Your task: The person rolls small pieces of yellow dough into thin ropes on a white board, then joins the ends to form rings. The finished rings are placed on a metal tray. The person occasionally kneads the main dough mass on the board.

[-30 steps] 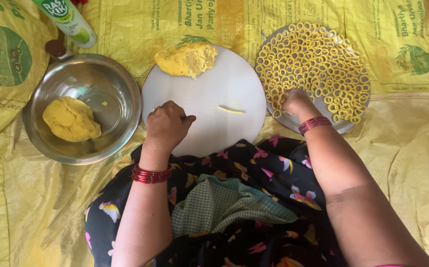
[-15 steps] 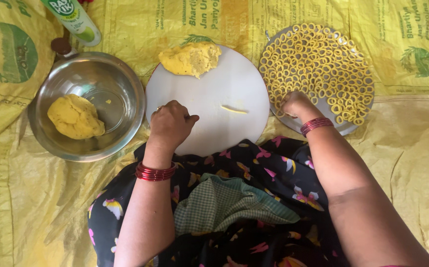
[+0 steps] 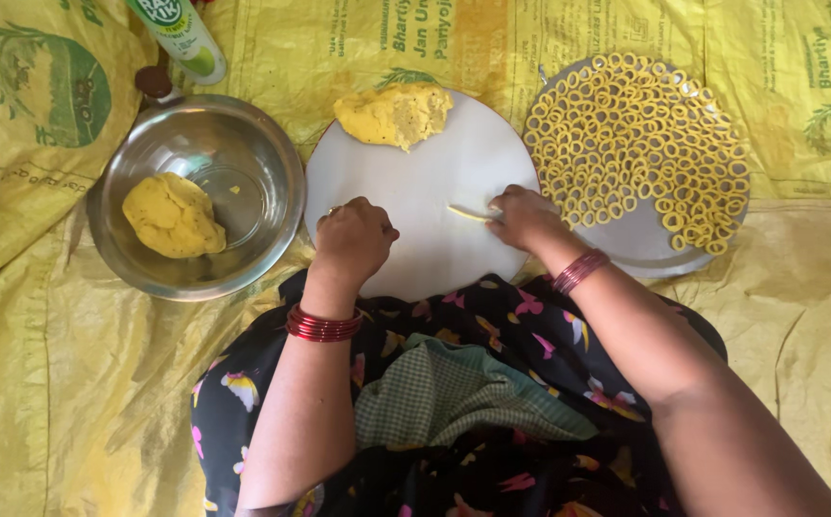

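My left hand [image 3: 354, 239] rests as a loose fist on the near edge of a round white board [image 3: 434, 182]; whether it holds anything is hidden. My right hand [image 3: 521, 215] lies on the board's right side, fingertips touching a thin strip of yellow dough [image 3: 468, 213]. A lump of yellow dough [image 3: 394, 113] sits at the board's far edge. To the right, a round metal plate [image 3: 640, 244] carries several small yellow dough rings [image 3: 640, 134].
A steel bowl [image 3: 243, 144] with a yellow dough ball [image 3: 173, 213] stands left of the board. A green-and-white bottle [image 3: 179, 36] lies beyond the bowl. Yellow printed sacking [image 3: 70, 383] covers the floor. My lap in dark floral cloth [image 3: 454, 402] fills the near middle.
My right hand has moved left from the plate of rings onto the board and now touches the dough strip. My left hand has stayed put.
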